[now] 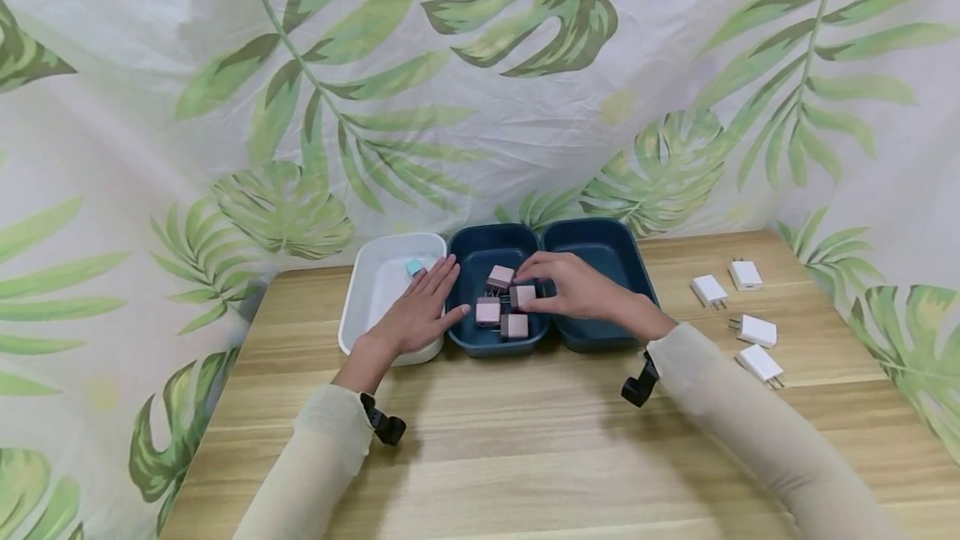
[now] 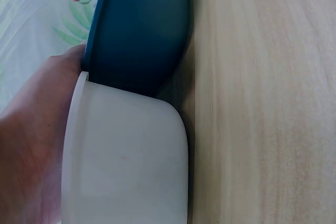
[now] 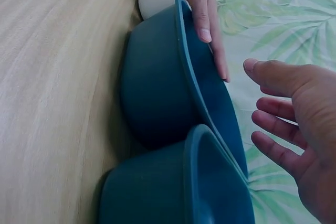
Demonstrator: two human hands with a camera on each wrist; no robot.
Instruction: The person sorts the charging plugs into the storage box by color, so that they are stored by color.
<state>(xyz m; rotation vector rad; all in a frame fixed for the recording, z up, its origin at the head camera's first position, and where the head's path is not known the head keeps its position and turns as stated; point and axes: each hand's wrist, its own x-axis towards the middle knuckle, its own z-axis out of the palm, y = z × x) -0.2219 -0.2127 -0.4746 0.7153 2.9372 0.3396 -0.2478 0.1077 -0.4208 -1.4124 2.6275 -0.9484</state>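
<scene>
The head view shows four small, pink, block-shaped plastic chargers with metal prongs [image 1: 487, 311] lying below and between the two hands, inside a deep dark-blue rounded plastic box [image 1: 476, 250]. Each should be light and stiff, its smooth sides perhaps a little slippery; the flat sides look the best hold, away from the thin prongs, which might bend. The right hand [image 1: 576, 283] is just above them, thumb and fingers parted with nothing pinched between, as its wrist view shows. The left hand [image 1: 416, 315] lies with fingers straight over the adjoining rims of the blue box and a white plastic box [image 1: 381, 283]; beyond its fingertips sits a small turquoise block [image 1: 414, 267]. Under the right wrist is a second dark-blue plastic box [image 1: 596, 255]. Well to the right of that hand, four white block-shaped plastic chargers [image 1: 758, 330] lie on a light wooden table [image 1: 480, 457].
</scene>
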